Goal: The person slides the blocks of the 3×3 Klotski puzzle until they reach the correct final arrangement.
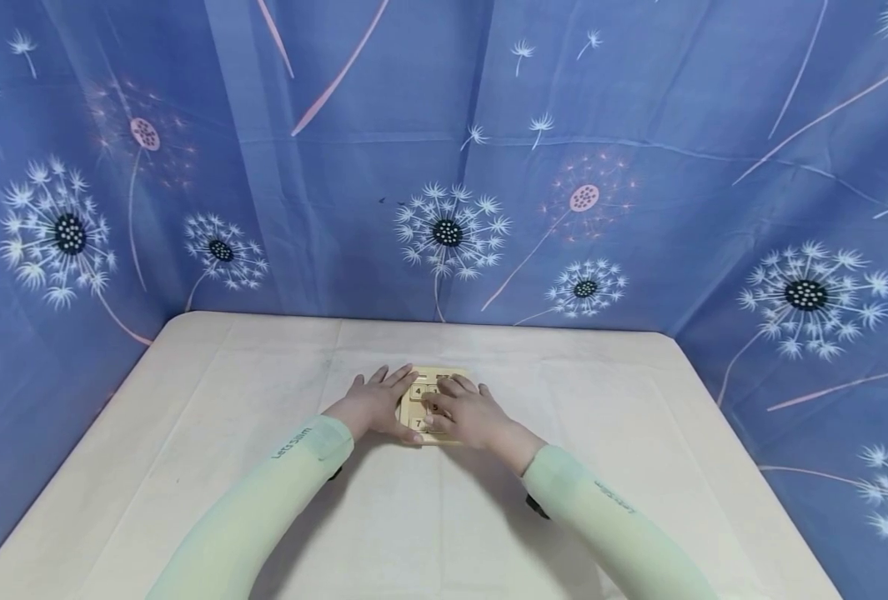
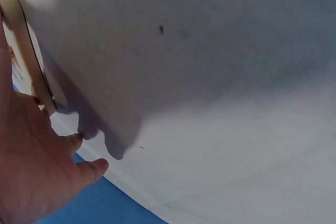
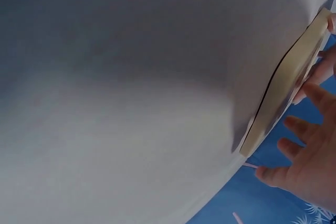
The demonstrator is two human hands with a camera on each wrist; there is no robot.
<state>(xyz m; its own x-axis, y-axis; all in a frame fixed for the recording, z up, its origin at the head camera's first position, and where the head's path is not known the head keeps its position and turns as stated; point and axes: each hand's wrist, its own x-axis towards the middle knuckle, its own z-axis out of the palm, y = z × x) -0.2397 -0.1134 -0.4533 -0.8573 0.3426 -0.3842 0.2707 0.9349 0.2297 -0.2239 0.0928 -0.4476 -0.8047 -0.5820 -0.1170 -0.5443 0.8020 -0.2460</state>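
Note:
A pale wooden sliding number puzzle (image 1: pixel 417 408) lies on the table, with tiles such as 4, 5 and 7 showing and a bare slot between 4 and 7. My left hand (image 1: pixel 378 406) holds its left side, thumb at the near corner and forefinger toward the far one. Over the tiles on the right is my right hand (image 1: pixel 474 414), fingers loosely bent, fingertips on or close over the tiles; it hides several of them. In the left wrist view the puzzle's side edge (image 2: pixel 26 51) shows beside the hand. The right wrist view shows the opposite edge (image 3: pixel 283 85) and spread fingers.
A pale cloth covers the table (image 1: pixel 564 375). Blue curtains (image 1: pixel 338 208) with dandelion prints stand behind it and at both sides. Light green sleeves (image 1: pixel 263 492) cover both forearms, which reach in from the near side.

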